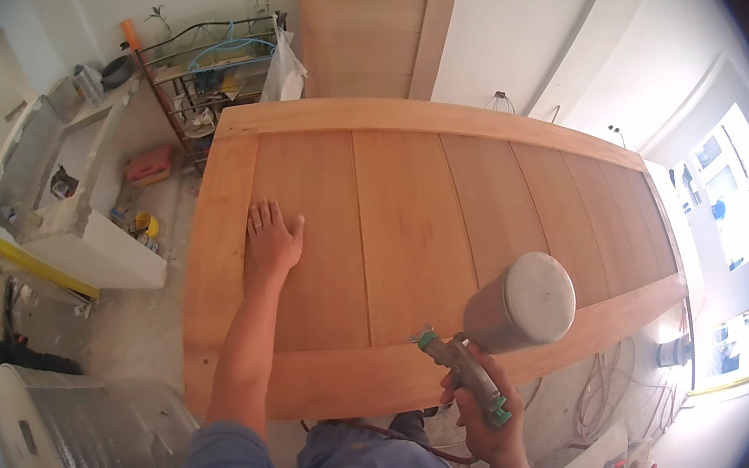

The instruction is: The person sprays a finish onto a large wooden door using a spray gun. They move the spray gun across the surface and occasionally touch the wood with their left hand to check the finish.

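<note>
A large wooden door [447, 216] lies flat in front of me, with long panels inside a lighter frame. My left hand [271, 241] rests palm down on the left panel, fingers together and pointing away from me. My right hand [484, 422] grips the handle of a spray gun [466, 368] with green fittings, held over the door's near rail. The gun's round metal cup [521, 302] sits on top, tilted to the right above the wood.
A silvery wrapped cylinder [73, 444] stands at lower left. A white concrete counter [79, 228] and a wire rack [207, 86] with clutter are at the back left. Another wooden door [376, 19] leans on the far wall. Cables [604, 393] lie on the floor at right.
</note>
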